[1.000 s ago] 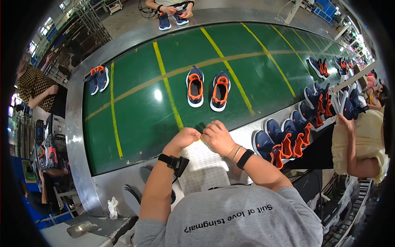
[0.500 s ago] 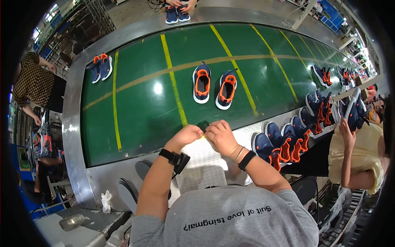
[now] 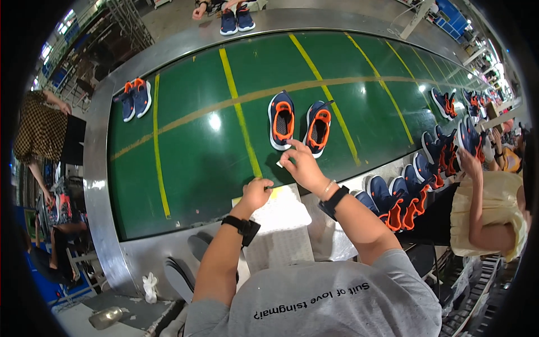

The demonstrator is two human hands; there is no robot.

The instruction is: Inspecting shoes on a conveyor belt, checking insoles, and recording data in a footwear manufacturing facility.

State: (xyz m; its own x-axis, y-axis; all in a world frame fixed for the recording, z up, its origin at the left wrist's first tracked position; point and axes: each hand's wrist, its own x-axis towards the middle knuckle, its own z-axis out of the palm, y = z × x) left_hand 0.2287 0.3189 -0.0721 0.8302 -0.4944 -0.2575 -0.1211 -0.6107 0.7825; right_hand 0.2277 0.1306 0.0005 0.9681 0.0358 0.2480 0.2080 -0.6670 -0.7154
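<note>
A navy sports shoe (image 3: 274, 121) with orange lining and white sole sits on the green conveyor belt (image 3: 191, 180) ahead of me. Its mate (image 3: 310, 124) stands just to its right. My right hand (image 3: 306, 168) reaches to the heel of the left-hand shoe, thumb and finger pinching a small white piece (image 3: 279, 164). Nearer to me, my left hand (image 3: 255, 195) is closed at the belt's near edge; whatever its fingertips hold is too small to make out. Below it lies a pale dotted sheet (image 3: 281, 216) with a yellow strip at its top.
Several navy shoes (image 3: 379, 191) line the metal edge at right, beside a person in a yellow top (image 3: 483, 208). Another pair (image 3: 135, 101) sits at the belt's far left. Across the belt, a person's hands are near a pair (image 3: 237, 21). Dark insoles (image 3: 178, 278) lie by my left arm.
My hands have come apart. The right one has gone forward to the shoe's heel with the white piece, while the left stays low near the sheet. The far person's hands have moved off their shoes.
</note>
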